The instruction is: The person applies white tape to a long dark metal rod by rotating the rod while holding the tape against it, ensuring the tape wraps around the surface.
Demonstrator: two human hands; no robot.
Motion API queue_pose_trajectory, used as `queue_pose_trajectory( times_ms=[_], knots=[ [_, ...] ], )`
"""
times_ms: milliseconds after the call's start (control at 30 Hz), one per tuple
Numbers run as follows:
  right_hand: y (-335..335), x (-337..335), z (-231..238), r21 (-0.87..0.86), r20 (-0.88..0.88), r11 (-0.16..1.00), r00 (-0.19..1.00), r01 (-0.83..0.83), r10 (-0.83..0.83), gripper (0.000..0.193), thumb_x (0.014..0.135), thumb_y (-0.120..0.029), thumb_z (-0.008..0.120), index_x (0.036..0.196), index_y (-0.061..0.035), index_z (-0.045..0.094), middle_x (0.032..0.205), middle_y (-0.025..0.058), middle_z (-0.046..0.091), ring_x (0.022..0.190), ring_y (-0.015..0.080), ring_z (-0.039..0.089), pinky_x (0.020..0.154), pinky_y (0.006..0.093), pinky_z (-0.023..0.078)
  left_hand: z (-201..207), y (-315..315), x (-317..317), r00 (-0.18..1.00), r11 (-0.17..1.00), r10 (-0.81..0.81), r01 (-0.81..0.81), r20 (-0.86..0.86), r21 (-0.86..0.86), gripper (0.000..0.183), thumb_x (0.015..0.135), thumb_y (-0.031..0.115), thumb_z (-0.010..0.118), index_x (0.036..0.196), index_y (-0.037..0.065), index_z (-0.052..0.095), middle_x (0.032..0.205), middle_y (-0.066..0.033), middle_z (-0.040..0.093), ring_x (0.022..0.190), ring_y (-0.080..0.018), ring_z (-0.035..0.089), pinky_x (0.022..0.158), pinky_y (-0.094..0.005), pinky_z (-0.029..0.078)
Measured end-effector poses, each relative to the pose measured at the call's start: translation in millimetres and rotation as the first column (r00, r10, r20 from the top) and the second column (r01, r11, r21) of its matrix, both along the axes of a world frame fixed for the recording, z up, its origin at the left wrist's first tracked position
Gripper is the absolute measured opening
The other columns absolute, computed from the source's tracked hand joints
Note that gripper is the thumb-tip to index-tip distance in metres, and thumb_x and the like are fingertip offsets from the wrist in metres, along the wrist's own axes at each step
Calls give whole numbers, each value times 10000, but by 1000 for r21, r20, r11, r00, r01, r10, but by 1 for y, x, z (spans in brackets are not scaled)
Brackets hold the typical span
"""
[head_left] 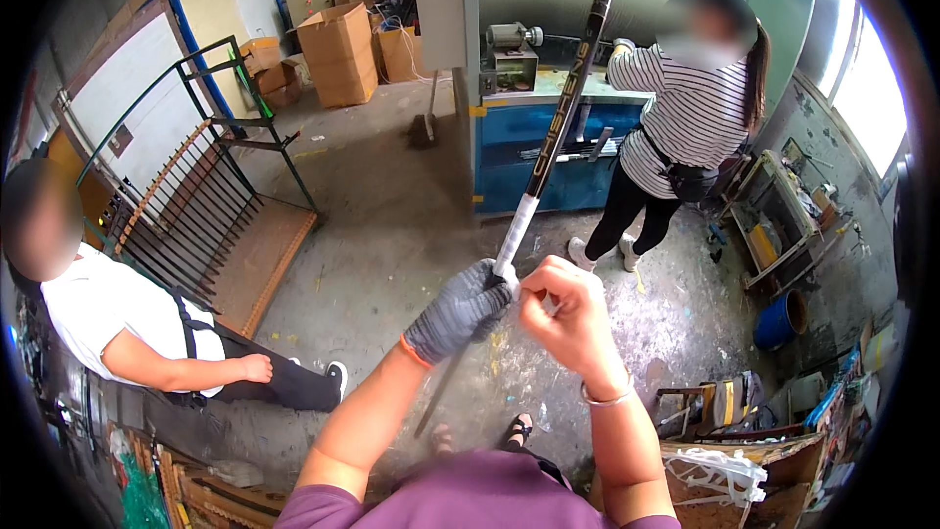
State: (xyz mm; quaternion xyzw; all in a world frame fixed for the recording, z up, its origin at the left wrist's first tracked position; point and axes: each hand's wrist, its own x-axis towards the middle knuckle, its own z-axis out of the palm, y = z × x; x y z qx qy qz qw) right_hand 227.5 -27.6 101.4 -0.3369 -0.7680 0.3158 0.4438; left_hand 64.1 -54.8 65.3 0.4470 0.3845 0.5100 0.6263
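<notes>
A long black rod (pixel 563 110) with pale lettering slants up and away from me, its far end running out of the top of the view. Around its nearer part is a white wrapped section (pixel 517 225). My left hand (pixel 458 312), in a grey knit glove with an orange cuff, is closed round the rod just below that white part. A thinner dark length (pixel 443 387) shows below the glove, pointing at the floor. Bare, my right hand (pixel 568 312) is pinched close beside the wrapped section; whatever lies between its fingertips is too small to make out.
A person in white (pixel 127 333) stands at left, another in stripes (pixel 676 108) at a blue-fronted machine (pixel 548 168). A green metal rack (pixel 220 225) holds a row of dark rods. Cardboard boxes (pixel 338 54) sit behind; a blue bin (pixel 774 323) and cluttered shelf (pixel 778 220) are right.
</notes>
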Motion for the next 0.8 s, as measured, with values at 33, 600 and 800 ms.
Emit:
queue_pose_trajectory(
  times_ms=[33,600,800],
  knots=[
    [0,6,0,-78,-23,997,1000,-16,14,22,716,-19,604,699,-24,591,653,69,524,576,159,511,549,287,421,8,2,-1,998,997,-66,67,19,-30,152,900,193,573,1034,122,579,620,70,465,475,-27,386,405,-191,285],
    [-25,16,8,132,38,945,954,-299,296,150,692,-9,683,718,-16,535,811,73,559,765,221,535,693,311,430,-21,-74,-53,625,812,-584,428,519,397,219,782,169,683,807,-25,585,642,-74,554,501,-151,496,455,-279,383],
    [-46,146,-46,-82,-187,975,958,204,-217,175,754,-11,602,658,-27,456,759,59,461,783,174,493,733,297,407,-12,-95,-19,404,830,-396,541,824,134,304,708,160,751,855,-22,558,687,-73,572,614,-182,566,541,-292,464]
  ],
)
